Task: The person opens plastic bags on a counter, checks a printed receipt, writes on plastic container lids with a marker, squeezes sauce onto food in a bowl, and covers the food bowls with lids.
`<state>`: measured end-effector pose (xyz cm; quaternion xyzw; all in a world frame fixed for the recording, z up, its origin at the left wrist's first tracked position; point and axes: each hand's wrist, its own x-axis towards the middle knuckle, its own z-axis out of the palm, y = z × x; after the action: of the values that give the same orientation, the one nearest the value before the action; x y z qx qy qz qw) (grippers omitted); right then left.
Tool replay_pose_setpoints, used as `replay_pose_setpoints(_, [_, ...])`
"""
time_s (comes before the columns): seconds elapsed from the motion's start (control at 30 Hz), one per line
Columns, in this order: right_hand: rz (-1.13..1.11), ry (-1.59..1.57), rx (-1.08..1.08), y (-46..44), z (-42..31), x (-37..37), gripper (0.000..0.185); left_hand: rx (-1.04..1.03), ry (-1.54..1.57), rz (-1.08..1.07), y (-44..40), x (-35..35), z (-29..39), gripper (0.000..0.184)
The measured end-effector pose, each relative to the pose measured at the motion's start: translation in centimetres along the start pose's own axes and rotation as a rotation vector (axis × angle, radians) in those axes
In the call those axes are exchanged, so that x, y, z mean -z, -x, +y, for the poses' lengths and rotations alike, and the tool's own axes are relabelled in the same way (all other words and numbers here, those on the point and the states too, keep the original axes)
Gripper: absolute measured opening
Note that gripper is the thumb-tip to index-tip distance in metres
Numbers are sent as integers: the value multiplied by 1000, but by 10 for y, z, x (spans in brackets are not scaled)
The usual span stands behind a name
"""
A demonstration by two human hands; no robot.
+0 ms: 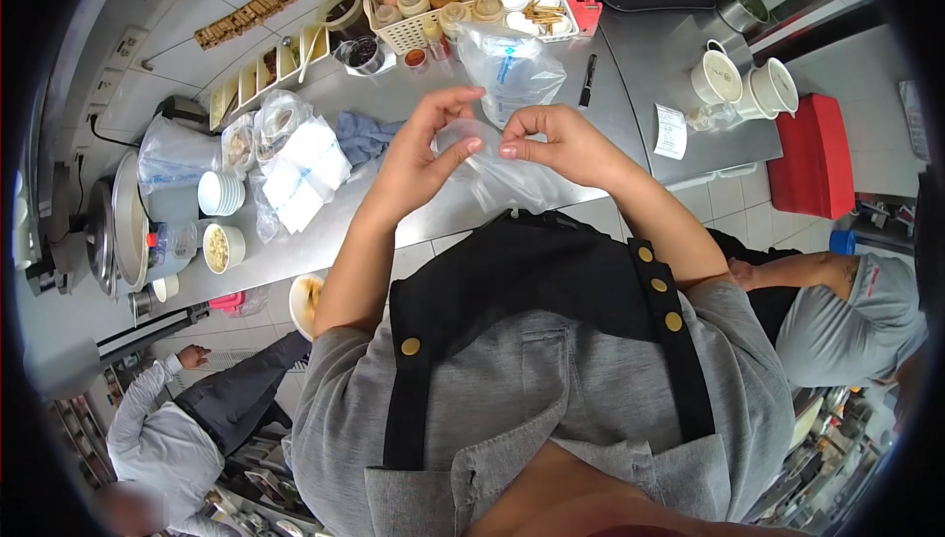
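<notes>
A thin clear plastic bag (507,175) hangs between my two hands, over the front edge of the steel counter. My left hand (433,143) has its thumb at the bag's upper left rim, with the forefinger raised apart from it. Thumb and fingers of my right hand (539,135) pinch the bag's right rim. Just behind my hands a larger clear bag with blue print (507,60) stands on the counter. To its right lies a black marker (589,81).
Sauce bottles fill a white basket (418,33) at the back. White paper (303,173), stacked bowls (220,193) and bags sit left. A receipt (670,131), lidded cups (717,79) and a red bin (812,158) are right. One person (182,419) stands behind left, another (837,315) behind right.
</notes>
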<state>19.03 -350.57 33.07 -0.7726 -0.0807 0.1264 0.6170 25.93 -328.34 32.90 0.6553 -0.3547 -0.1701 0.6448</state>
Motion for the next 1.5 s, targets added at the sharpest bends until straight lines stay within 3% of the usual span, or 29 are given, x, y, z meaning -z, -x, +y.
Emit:
replay_pose_setpoints(0.07, [9,-98,-4,0,3,-4,21,-135,-294,-73,-3,-1,13,44])
replay_pose_setpoints(0.13, [11,-195,-9,3,6,-6,22,-100,-336,-43,-5,-5,23,41])
replay_pose_setpoints(0.3, [110,37,6,10,11,3,23,-58,-360,32,-9,-7,16,38])
replay_pose_setpoints(0.37, [76,1,1,11,15,6,23,-108,-421,-83,-8,-14,20,37])
replay_pose_setpoints(0.47, [-27,-7,-98,15,19,19,25,-141,-501,-66,-1,-22,9,31])
replay_pose_setpoints(0.5, [-62,-11,-91,17,25,21,25,-237,-585,-106,1,-23,2,27])
replay_pose_setpoints(0.57, [-65,-323,-195,23,37,23,27,-320,-672,-141,6,-24,-1,24])
replay_pose_setpoints(0.63, [1,-474,-275,25,41,21,28,-519,-567,-70,9,-28,7,15])
replay_pose_setpoints(0.67, [10,-561,-322,26,59,31,26,-515,-567,-67,10,-28,12,15])
replay_pose_setpoints(0.73, [30,-646,-372,26,77,40,25,-628,-520,-173,9,-33,20,10])
replay_pose_setpoints(0.8, [297,264,-40,24,67,32,27,-632,-528,-186,8,-39,15,13])
replay_pose_setpoints(0.87, [420,232,61,27,28,16,29,-659,-516,-214,2,-43,14,18])
replay_pose_setpoints(0.93, [81,130,344,33,6,17,30,-588,-542,-344,-3,-35,17,21])
replay_pose_setpoints(0.97, [113,146,337,34,5,21,30,-614,-525,-364,-7,-31,18,21])
replay_pose_setpoints(1.03, [-220,-110,239,31,3,31,34,-447,-371,-475,-13,-21,22,18])
replay_pose_setpoints(1.07, [-201,-101,239,32,1,33,34,-462,-365,-489,-15,-16,20,18])
replay_pose_setpoints(1.13, [-155,-374,57,31,-2,36,34,72,182,-374,-19,-4,7,19])
replay_pose_setpoints(1.17, [-104,-532,296,20,15,40,28,77,317,-355,-26,12,-6,26])
replay_pose_setpoints(1.2, [-98,-528,295,10,26,41,28,79,386,-344,-38,19,-13,30])
replay_pose_setpoints(1.23, [-31,-764,404,0,33,42,23,80,456,-334,-49,25,-20,35])
replay_pose_setpoints(1.27, [36,-999,512,-8,34,39,19,72,800,-219,-58,25,-22,49])
replay_pose_setpoints(1.3, [56,-1110,501,-14,28,33,24,61,1141,-94,-65,23,-22,64])
replay_pose_setpoints(1.33, [51,-1107,497,-19,24,27,24,56,1142,-89,-70,17,-20,64])
replay_pose_setpoints(1.4, [298,-1338,278,-28,16,20,38,151,1508,-20,-82,1,-14,83])
replay_pose_setpoints(1.43, [152,-1355,283,-33,55,28,49,184,1450,-12,-85,0,-45,90])
replay_pose_setpoints(1.47, [137,-1348,275,-35,76,27,49,169,1452,-2,-82,-1,-61,90])
replay_pose_setpoints(1.5, [173,-1380,189,-37,93,25,47,278,1372,27,-80,-3,-74,91])
